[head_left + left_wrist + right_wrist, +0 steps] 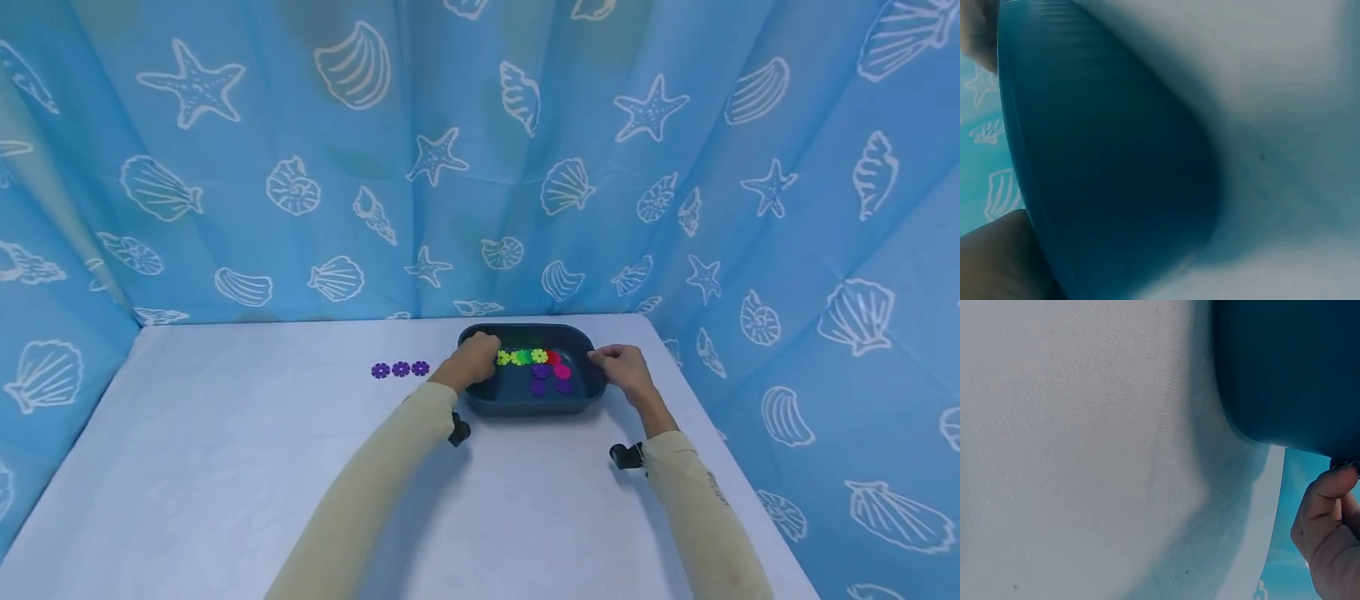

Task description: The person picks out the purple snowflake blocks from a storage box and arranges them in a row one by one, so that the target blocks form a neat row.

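A dark grey rectangular tray stands at the back of the white table. Inside it lie snowflake-shaped plastic discs in yellow, green, red, pink and purple, several of them in a row. My left hand reaches over the tray's left rim, fingers pointing down beside the yellow discs; its fingertips are hidden, so I cannot tell whether it holds a disc. At the opposite end my right hand pinches the right rim between thumb and fingers. Three purple snowflake discs lie side by side on the table, left of the tray.
The white-covered table stretches in front and to the left. A blue curtain with shells and starfish hangs behind and along the right side. Small black cameras sit on both wrists.
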Tool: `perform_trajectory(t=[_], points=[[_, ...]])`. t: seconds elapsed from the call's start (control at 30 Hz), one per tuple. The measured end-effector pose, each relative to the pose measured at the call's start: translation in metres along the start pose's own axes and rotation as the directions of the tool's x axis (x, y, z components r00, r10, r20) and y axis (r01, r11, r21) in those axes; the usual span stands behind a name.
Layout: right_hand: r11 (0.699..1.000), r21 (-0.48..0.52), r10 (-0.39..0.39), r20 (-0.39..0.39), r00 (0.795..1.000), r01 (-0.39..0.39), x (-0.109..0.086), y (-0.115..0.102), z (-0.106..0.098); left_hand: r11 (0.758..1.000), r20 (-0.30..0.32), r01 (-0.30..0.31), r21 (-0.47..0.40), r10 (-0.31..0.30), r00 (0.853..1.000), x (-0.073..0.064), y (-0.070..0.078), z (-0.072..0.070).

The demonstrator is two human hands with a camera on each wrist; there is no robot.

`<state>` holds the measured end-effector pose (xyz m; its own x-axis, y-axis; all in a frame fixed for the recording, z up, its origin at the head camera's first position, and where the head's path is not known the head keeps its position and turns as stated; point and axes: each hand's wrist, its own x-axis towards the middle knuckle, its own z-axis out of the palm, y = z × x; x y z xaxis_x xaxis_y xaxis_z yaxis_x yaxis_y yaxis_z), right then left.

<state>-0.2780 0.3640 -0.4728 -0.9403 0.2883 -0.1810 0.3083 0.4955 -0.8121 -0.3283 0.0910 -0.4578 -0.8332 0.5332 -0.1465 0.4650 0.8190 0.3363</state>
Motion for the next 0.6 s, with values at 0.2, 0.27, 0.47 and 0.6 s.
perform_trajectory(t=[0.2,0.27,0.47,0.6], points=[[1.0,0.002,0.005,0.009,1.0,-0.005,-0.002,-0.003,0.0,0.999,0.024,0.014,-0.037,-0.013,1.0,0.003,0.005,0.006],[1.0,-0.001,0.007,0.008,1.0,-0.007,-0.002,-0.003,0.0,0.996,0.0,-0.014,-0.084,0.014,1.0,0.003,0.003,0.008],[1.0,-0.012,0.002,-0.001,1.0,-0.002,-0.002,-0.001,-0.003,0.993,-0.067,-0.04,-0.115,0.032,0.997,0.006,0.003,0.01],[1.0,0.008,0.014,0.001,1.0,-0.014,-0.003,-0.002,-0.002,1.0,-0.053,0.004,-0.01,-0.004,0.999,0.005,0.007,0.012]])
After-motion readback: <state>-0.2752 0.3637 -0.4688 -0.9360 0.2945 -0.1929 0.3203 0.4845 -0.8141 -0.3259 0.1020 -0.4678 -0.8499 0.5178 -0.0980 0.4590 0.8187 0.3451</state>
